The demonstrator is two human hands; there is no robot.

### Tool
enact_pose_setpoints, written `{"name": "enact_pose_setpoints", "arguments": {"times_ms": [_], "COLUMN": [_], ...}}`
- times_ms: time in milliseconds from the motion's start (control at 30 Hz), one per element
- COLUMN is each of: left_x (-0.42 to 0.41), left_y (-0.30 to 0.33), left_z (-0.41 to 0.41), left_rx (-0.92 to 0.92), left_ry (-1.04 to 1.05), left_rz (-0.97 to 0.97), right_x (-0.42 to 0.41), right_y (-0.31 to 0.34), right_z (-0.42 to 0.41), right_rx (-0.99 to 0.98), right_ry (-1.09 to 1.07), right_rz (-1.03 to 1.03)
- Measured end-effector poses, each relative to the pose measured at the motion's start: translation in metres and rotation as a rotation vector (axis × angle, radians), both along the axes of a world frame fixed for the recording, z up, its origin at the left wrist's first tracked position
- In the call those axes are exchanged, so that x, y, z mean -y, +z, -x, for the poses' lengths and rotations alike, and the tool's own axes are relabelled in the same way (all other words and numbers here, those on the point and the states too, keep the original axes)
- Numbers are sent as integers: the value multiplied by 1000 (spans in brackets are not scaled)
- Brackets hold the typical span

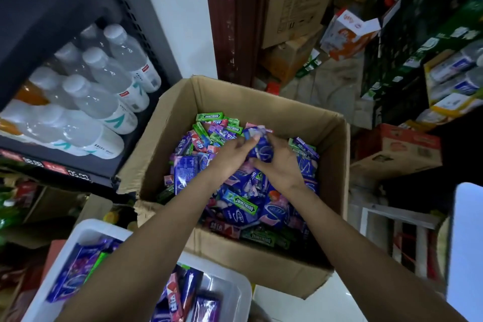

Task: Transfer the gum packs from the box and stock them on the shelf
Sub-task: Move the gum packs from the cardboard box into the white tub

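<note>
Both hands were in the box (167,117), and they met at frame centre over one bunch of blue packs (261,147). The right hand (281,166) had its grip curled round that bunch from below and the right, thumb across the wrappers. The left hand (231,155) came in from the left, fingertips pinching the top of the same bunch, so both grips were clamped on it! The bunch sat just above the heap, lifted a little off the loose gum (235,206) that filled the box: blue, purple and pink packs, and green ones lying among them near the front and the back wall. The box stood open in the middle of the frame. At lower left, under the left forearm, a white bin (86,227) already held more packs (70,277). At upper left a dark shelf (78,167) carried clear bottles (104,96). More cartons (295,2) were stacked at upper right.
</note>
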State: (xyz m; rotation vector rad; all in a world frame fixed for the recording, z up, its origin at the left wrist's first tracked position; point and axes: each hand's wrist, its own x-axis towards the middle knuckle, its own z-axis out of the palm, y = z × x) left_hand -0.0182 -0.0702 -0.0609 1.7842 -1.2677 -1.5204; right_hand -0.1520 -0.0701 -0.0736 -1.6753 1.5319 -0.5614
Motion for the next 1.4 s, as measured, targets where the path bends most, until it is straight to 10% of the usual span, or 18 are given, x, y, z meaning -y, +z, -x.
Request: {"name": "enact_pose_setpoints", "arguments": {"times_ms": [133, 300, 467, 967, 1133, 1400], "left_x": [-3, -11, -17, -84, -157, -307], "left_y": [7, 1, 2, 58, 80, 38], "left_z": [-3, -26, -33, -61, -86, -148], "left_rx": [-153, -223, -263, -299, -340, 140], "left_ry": [237, 451, 401, 391, 342, -34], "left_rz": [-48, -113, -148, 127, 172, 280], "right_x": [-4, 16, 25, -53, -127, -286], "right_y": [8, -23, -36, 84, 86, 47], "right_z": [4, 32, 41, -13, -45, -104], "right_rx": [101, -590, -783, 128, 184, -34], "right_ry": [41, -11, 21, -117, -220, -61], "right_rz": [-58, -241, -211, 98, 35, -58]}}
